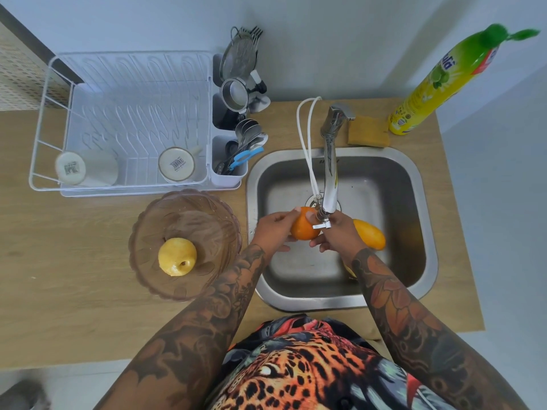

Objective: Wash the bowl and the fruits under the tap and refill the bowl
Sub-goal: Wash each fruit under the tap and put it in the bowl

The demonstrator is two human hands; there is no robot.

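Step in hand: the orange (305, 227) is held under the tap (330, 179) spout, over the sink (414, 208).
Left hand (273, 232): fingers curl around the orange's left side, thumb on top.
Right hand (337, 232): fingers wrap the orange's right side, close under the spout's end; water flow is too faint to tell.
Done, by my reading: the glass bowl (142, 235) stands on the counter left of the sink with a yellow apple (177, 256) in it, so bowl and apple look washed.
Left: a yellow-orange mango (371, 238) lies in the basin behind the right hand, and a further yellow fruit seems partly hidden under the right forearm; these need rinsing, then go to the bowl.
Writing: the yellow dish-soap bottle (438, 84) carries a label too blurred to read; stamps on the upturned mugs (176, 164) in the drying rack (47, 137) are illegible.
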